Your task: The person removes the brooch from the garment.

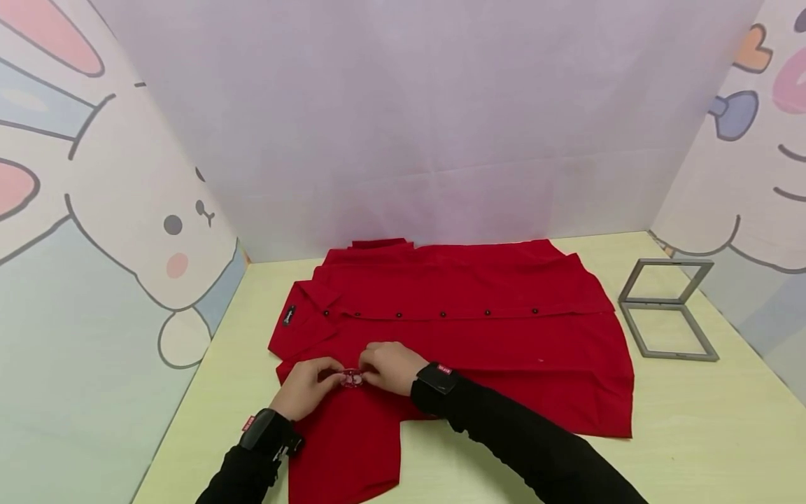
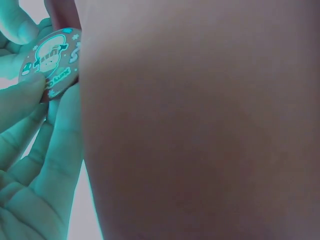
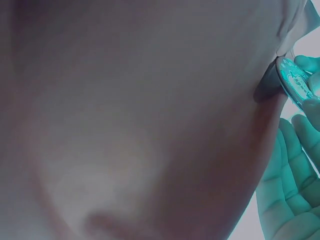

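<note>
A red button-up shirt (image 1: 466, 343) lies spread on the table, collar to the left. Over its near sleeve, my left hand (image 1: 305, 385) and right hand (image 1: 392, 365) hold a small round badge (image 1: 352, 379) from its two sides, each with thumb and fingers at the rim. A cartoon figure and lettering show on the badge face (image 2: 56, 62) in the left wrist view. In the right wrist view the badge (image 3: 295, 82) is seen at a slant, with fingertips at its edge. A large blurred surface fills most of both wrist views and hides part of the hands.
At the right of the table (image 1: 680, 434) stands a grey hinged double frame (image 1: 669, 305), one half raised. A row of dark buttons (image 1: 443, 314) runs along the shirt front. A pale wall (image 1: 428, 126) rises behind, with cartoon-printed panels (image 1: 126, 210) at both sides.
</note>
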The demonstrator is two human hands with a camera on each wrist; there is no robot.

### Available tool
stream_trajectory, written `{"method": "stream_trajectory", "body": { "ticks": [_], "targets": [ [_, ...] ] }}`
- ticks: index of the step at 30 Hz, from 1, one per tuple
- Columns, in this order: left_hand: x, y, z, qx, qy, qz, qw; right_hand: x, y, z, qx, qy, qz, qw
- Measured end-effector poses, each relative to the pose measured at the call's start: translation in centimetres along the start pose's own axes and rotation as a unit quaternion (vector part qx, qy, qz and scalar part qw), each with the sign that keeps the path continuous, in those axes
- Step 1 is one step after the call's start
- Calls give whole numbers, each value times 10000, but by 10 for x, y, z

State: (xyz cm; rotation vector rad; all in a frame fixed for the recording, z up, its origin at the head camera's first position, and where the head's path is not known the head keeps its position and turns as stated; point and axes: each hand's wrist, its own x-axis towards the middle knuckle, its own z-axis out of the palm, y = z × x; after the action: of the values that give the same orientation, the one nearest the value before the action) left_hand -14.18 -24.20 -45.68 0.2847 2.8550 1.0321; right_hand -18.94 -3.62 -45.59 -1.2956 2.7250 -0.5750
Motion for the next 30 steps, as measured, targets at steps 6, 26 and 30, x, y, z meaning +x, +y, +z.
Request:
{"method": "stream_trajectory", "body": {
  "ticks": [6, 26, 30],
  "targets": [
    [1, -2, 2, -47, -61, -94, 9999, -1, 2, 2, -93, -64, 75, 9999],
    [0, -1, -2, -301, -233, -51, 9993, -6, 4, 1, -310, -86, 213, 9993],
    [0, 0, -3, -311, -314, -72, 9990, -5, 5, 2, -328, -66, 193, 9993]
  ]
}}
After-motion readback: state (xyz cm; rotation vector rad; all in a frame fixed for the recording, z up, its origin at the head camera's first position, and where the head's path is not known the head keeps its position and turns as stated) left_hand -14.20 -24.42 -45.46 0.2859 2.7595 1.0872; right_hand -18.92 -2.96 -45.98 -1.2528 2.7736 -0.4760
